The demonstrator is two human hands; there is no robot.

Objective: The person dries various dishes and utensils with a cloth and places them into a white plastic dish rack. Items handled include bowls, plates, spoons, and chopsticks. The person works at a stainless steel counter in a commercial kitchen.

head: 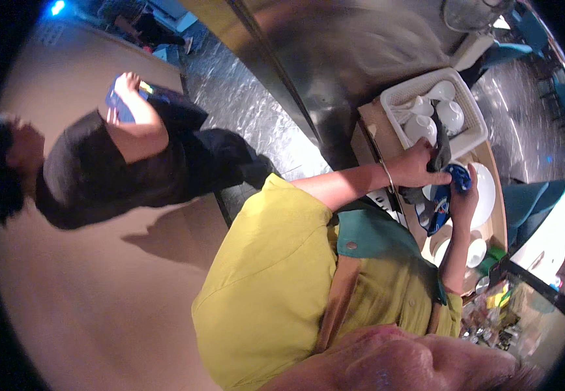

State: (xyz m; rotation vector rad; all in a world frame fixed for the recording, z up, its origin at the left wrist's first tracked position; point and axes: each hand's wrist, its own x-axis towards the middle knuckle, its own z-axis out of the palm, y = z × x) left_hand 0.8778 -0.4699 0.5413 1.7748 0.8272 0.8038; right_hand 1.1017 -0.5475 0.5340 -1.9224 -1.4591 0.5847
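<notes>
In the head view, my left hand (415, 165) grips a dark grey cloth (442, 141), part of which lies in a white plastic basket (479, 128) among white cups or bowls (450, 116). Its thumb reaches to a bunched blue patterned cloth (441, 207). My right hand (464, 198) has its fingers closed around that blue cloth, beside the left. Behind the right hand is a large white plate (485, 193), partly hidden. White ceramic spoons (400, 113) also lie in the basket. Smaller white dishes (476, 252) stand beside my right forearm.
The basket and dishes are on a light wooden surface (499, 215) with a raised rim. A metal panel (360, 44) rises beyond it. Teal chairs (524, 205) stand on the right. A person in dark clothes (116, 171) is at the left, holding a blue object (122, 105).
</notes>
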